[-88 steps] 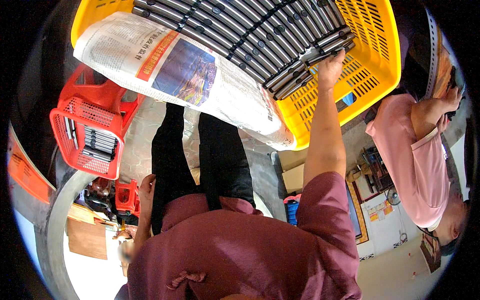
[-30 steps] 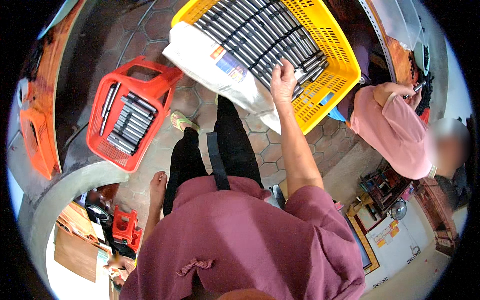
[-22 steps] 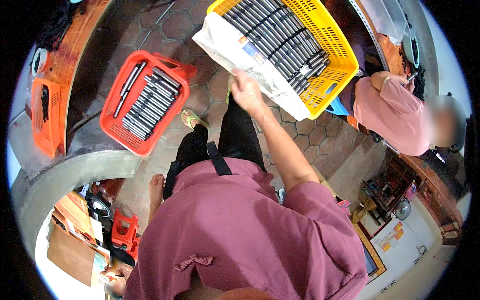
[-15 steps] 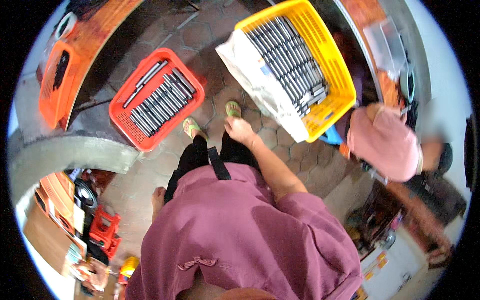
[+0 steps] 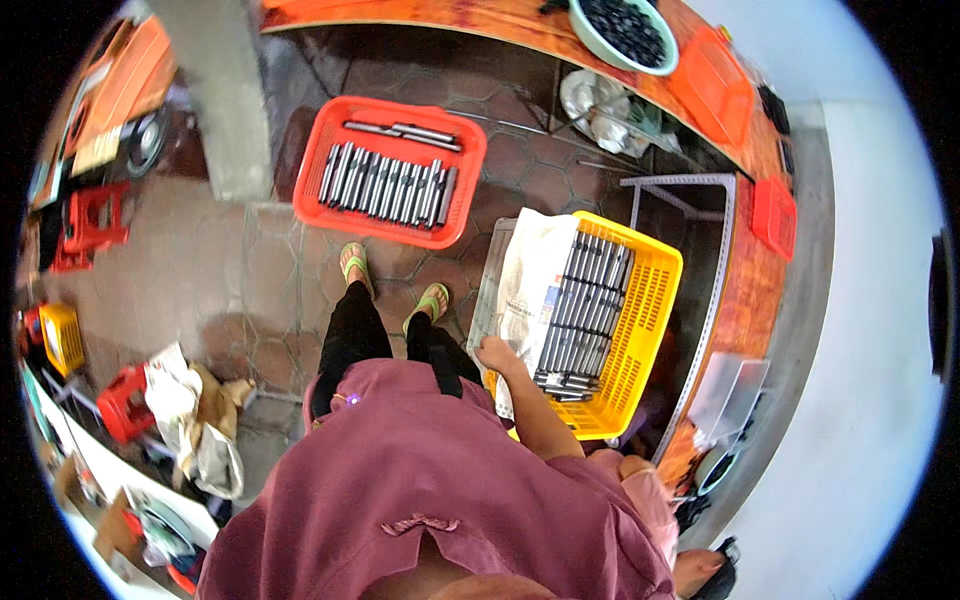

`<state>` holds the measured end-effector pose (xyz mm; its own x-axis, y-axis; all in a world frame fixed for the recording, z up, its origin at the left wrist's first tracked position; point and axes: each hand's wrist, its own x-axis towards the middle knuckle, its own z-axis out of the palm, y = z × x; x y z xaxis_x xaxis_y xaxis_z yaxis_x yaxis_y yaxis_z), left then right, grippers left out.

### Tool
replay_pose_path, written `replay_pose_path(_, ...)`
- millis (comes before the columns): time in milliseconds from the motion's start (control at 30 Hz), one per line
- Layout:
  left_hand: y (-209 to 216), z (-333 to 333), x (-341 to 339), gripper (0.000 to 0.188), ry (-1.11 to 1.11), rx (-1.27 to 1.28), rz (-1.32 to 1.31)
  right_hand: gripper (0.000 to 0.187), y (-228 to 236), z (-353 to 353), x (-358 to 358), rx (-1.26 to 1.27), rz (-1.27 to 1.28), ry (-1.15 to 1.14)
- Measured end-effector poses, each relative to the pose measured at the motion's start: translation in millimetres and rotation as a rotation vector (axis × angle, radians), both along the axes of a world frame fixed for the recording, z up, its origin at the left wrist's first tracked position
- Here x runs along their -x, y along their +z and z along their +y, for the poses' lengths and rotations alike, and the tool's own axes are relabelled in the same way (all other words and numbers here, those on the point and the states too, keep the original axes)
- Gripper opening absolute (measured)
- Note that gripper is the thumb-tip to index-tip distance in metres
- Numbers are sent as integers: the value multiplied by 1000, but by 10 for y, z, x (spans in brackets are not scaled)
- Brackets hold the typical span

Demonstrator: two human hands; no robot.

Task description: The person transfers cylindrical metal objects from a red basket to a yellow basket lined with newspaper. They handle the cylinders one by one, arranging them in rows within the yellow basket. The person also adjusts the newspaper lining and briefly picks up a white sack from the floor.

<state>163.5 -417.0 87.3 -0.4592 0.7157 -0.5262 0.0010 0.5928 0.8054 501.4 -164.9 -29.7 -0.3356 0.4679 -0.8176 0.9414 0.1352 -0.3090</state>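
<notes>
My right hand (image 5: 497, 354) hangs low with its fingers curled in, and nothing shows in it. Just beyond it is the white sack (image 5: 530, 265) draped over the left side of a yellow plastic basket (image 5: 655, 300); I cannot tell whether the hand touches it. Rows of dark and silver metal rods (image 5: 590, 300) fill that basket. Ahead on the floor, a red plastic basket (image 5: 308, 190) holds a row of similar rods (image 5: 385, 185), with a few lying crosswise at its far side. My left hand is out of sight.
An orange-brown worktable (image 5: 450, 12) curves along the far side, bearing a pale green bowl (image 5: 590, 40) of black parts. A grey pillar (image 5: 225, 100) stands at left. Red stools (image 5: 100, 215) and sacks (image 5: 175, 390) lie left. A person in pink (image 5: 650, 500) is close behind my right arm.
I have turned to the left, so both baskets have swung clockwise in view. The yellow basket is now beside my right arm, and my feet have shifted. My right hand stays curled.
</notes>
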Motion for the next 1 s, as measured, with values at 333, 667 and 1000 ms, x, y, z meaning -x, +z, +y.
replay_pose_path(333, 789, -470, -508, 98, 521, -194, -66, 30, 10, 669, 839, -173, 321, 352)
replay_pose_path(667, 567, -1515, 41, 53, 1009, 50, 110, 21, 603, 324, 2623, 150, -8, 513)
replay_pose_path(1000, -580, -2175, -130, 31, 1466, 38, -789, 20, 656, -66, 5098, 233, -40, 382)
